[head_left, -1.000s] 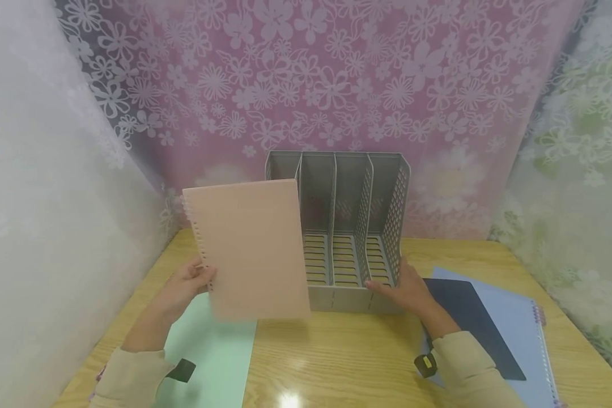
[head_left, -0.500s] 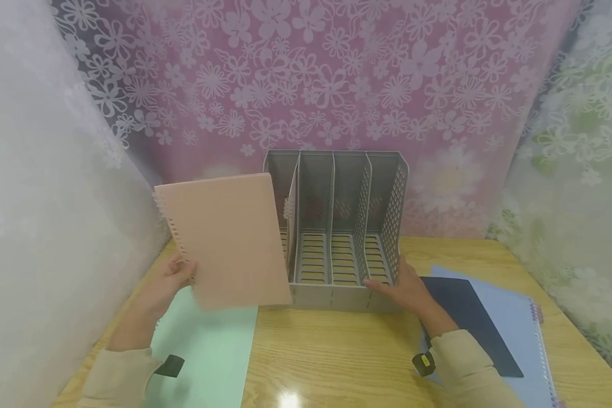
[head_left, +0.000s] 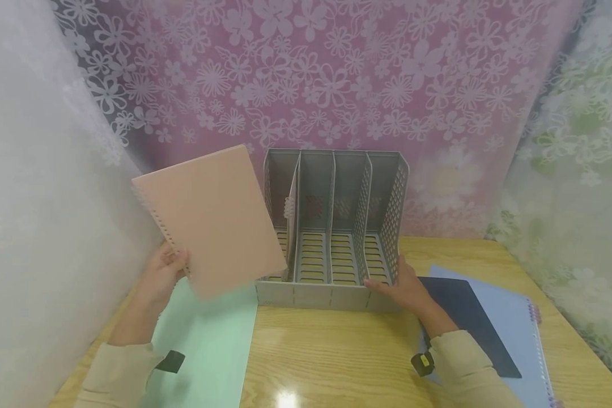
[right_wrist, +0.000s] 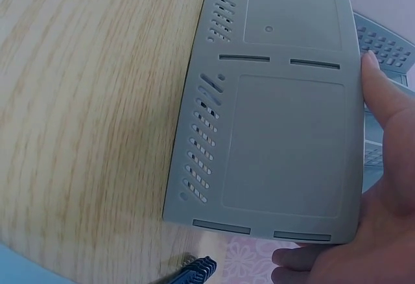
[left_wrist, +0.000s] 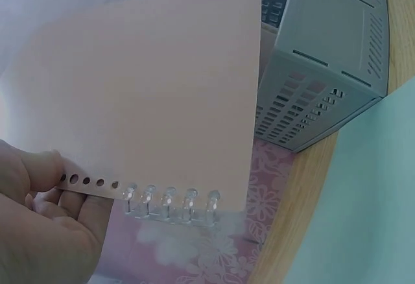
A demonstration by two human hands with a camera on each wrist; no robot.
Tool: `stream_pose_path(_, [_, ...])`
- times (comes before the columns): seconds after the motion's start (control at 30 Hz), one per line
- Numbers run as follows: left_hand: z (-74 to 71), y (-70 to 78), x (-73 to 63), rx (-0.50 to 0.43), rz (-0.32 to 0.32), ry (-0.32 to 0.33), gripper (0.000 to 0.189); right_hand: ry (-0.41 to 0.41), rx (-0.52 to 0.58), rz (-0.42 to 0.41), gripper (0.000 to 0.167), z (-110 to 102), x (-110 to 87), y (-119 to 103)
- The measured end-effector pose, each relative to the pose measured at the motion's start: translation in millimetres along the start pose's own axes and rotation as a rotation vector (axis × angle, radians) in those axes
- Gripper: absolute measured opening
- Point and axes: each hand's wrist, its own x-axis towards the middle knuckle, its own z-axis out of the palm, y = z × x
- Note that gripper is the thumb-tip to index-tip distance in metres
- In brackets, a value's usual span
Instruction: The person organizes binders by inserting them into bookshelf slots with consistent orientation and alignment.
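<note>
My left hand [head_left: 162, 276] pinches a peach spiral notebook [head_left: 211, 221] by its ring-bound edge, thumb in front. The notebook is raised and tilted, its lower right corner overlapping the left end of a grey file organizer [head_left: 331, 296] in the head view. Clear plastic rings [left_wrist: 170, 200] line its edge in the left wrist view. My right hand [head_left: 405, 289] grips the organizer's front right corner, thumb over the front lip and fingers along the outer side. A thin pink notebook [head_left: 292, 221] with rings stands upright in the organizer's leftmost compartment, against the divider.
A mint-green notebook [head_left: 219, 345] lies on the wooden table [head_left: 306, 351] under my left forearm. At the right, a dark navy notebook [head_left: 469, 317] lies over a light blue spiral notebook [head_left: 520, 323]. A floral pink curtain [head_left: 326, 73] hangs behind the organizer.
The peach notebook has moved left and up and tilted, uncovering the leftmost compartment and the pink notebook in it. My right hand stays on the organizer's corner.
</note>
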Motion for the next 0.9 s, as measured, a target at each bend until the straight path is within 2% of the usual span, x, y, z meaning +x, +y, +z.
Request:
stream_pose_path(0.2, [4.4, 3.2, 0.7, -0.047, -0.014, 0.079, 0.025, 0.004, -0.008, -0.001, 0.126, 1, 0.9, 1])
stream_pose_path(0.37, [12.5, 3.6, 3.2, -0.052, -0.045, 0.176, 0.032, 0.005, -0.006, 0.000, 0.126, 1, 0.8, 1])
stream_pose_path(0.53, [22.9, 5.1, 9.2, -0.045, -0.049, 0.222, 0.039, 0.011, -0.008, -0.006, 0.126, 0, 1.1, 0])
stream_pose_path(0.67, [34.7, 8.8, 17.2, -0.006, -0.049, 0.243, 0.043, 0.013, -0.006, -0.011, 0.125, 0, 1.2, 0])
stream_pose_path(0.9, [50.3, 12.4, 27.8, 0.076, -0.021, 0.289, 0.038, 0.006, 0.005, -0.009, 0.124, -1, -0.4, -2])
